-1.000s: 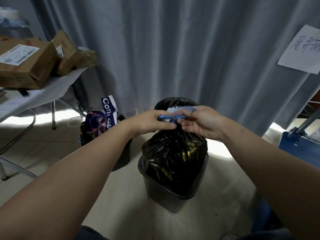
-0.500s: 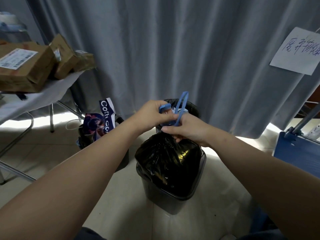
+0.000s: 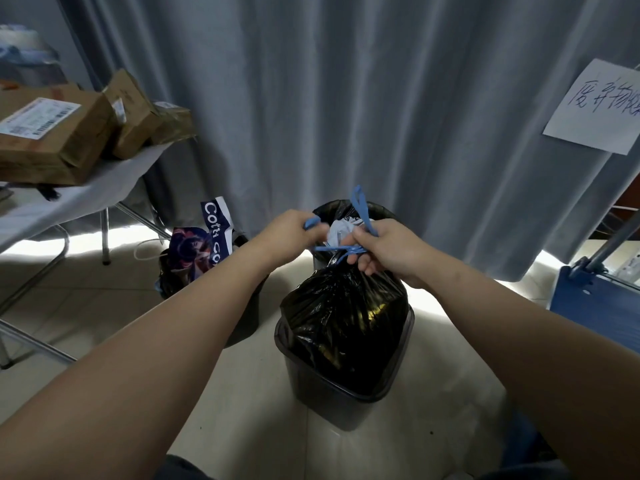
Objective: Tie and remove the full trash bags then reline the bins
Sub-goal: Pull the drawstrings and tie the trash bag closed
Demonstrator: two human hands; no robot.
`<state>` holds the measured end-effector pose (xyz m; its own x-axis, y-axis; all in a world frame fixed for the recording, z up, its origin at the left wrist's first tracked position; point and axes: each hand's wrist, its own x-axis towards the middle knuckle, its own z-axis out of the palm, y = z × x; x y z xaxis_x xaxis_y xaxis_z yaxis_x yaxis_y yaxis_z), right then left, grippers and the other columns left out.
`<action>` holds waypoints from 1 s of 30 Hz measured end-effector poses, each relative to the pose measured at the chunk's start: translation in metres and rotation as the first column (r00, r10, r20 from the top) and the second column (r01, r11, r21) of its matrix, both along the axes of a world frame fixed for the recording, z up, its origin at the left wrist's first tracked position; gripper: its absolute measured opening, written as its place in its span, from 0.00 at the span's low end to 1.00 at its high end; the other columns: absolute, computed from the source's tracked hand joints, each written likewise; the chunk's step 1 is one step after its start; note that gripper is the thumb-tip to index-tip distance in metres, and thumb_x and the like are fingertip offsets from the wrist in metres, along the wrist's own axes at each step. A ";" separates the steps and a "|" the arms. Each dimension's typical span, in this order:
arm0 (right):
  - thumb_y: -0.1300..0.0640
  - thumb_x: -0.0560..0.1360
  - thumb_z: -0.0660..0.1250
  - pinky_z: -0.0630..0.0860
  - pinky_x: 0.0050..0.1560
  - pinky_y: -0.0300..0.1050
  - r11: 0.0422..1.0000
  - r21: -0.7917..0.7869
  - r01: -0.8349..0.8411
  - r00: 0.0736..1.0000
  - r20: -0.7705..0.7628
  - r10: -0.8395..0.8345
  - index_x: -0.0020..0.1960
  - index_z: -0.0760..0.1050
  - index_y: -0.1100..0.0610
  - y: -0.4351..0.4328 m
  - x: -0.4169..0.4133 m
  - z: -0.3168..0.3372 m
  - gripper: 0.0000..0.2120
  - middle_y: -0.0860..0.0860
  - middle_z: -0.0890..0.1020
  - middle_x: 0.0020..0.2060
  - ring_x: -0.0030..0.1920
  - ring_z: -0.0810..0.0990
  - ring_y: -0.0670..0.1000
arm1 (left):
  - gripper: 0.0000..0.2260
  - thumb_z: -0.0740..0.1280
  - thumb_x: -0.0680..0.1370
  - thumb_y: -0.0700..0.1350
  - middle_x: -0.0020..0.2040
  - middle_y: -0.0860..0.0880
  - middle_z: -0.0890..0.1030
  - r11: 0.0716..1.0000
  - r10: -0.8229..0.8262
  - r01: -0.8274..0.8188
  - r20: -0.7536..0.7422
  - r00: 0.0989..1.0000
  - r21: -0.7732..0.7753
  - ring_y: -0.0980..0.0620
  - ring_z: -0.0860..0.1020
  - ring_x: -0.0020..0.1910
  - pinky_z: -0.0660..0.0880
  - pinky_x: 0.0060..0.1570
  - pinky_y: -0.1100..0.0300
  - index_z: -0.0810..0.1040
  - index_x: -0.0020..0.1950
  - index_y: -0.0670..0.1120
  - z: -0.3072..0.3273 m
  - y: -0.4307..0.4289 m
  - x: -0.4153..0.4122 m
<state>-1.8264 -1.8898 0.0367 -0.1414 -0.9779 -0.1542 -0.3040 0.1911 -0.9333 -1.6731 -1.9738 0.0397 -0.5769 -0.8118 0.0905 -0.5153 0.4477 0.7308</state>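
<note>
A full black trash bag [image 3: 343, 317] sits gathered at its neck in a dark bin [image 3: 332, 393] on the floor. Blue drawstrings [image 3: 334, 249] wrap the neck. My left hand [image 3: 291, 233] grips one blue end, pulled to the left. My right hand [image 3: 384, 247] pinches the bag's neck and holds the other blue loop [image 3: 360, 206], which sticks up above it. Behind stands a second black-lined bin [image 3: 329, 211] with crumpled paper inside. A third bin [image 3: 249, 306] at the left is partly hidden by my left arm.
A "Cotti" paper bag [image 3: 204, 244] sticks out of the left bin. A folding table [image 3: 72, 202] with cardboard boxes [image 3: 52, 133] stands at the left. A grey curtain [image 3: 346, 98] hangs behind, with a handwritten paper sign [image 3: 595, 105]. A blue cart [image 3: 595, 303] is at the right.
My hands have moved apart, drawing the blue strings tight around the bag's neck. One loop now sticks up above my right hand. The bag sits a little higher in the bin.
</note>
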 end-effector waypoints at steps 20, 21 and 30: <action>0.62 0.71 0.68 0.70 0.38 0.38 0.878 -0.472 0.084 0.797 -0.496 -0.343 0.47 0.74 0.54 0.001 -0.008 -0.016 0.07 0.46 0.76 0.37 0.37 0.75 0.46 | 0.06 0.68 0.75 0.41 0.54 0.43 0.76 0.987 -0.148 0.156 -0.158 0.976 0.036 0.51 0.75 0.53 0.69 0.58 0.61 0.80 0.45 0.38 -0.016 0.020 -0.023; 0.61 0.72 0.67 0.72 0.41 0.41 0.862 -0.499 0.084 0.784 -0.501 -0.367 0.48 0.75 0.55 0.001 -0.007 -0.017 0.05 0.47 0.77 0.39 0.40 0.76 0.47 | 0.06 0.67 0.76 0.41 0.54 0.44 0.76 0.983 -0.140 0.161 -0.204 0.969 0.091 0.53 0.75 0.53 0.69 0.57 0.64 0.81 0.47 0.39 -0.014 0.023 -0.023; 0.50 0.77 0.64 0.69 0.40 0.45 0.874 -0.480 -0.081 0.654 -0.687 -0.317 0.52 0.74 0.55 0.010 -0.003 -0.020 0.09 0.49 0.77 0.40 0.43 0.77 0.53 | 0.11 0.59 0.81 0.52 0.46 0.53 0.81 0.920 0.042 0.142 -0.452 0.891 0.364 0.57 0.78 0.47 0.72 0.50 0.65 0.79 0.44 0.53 -0.011 0.025 -0.033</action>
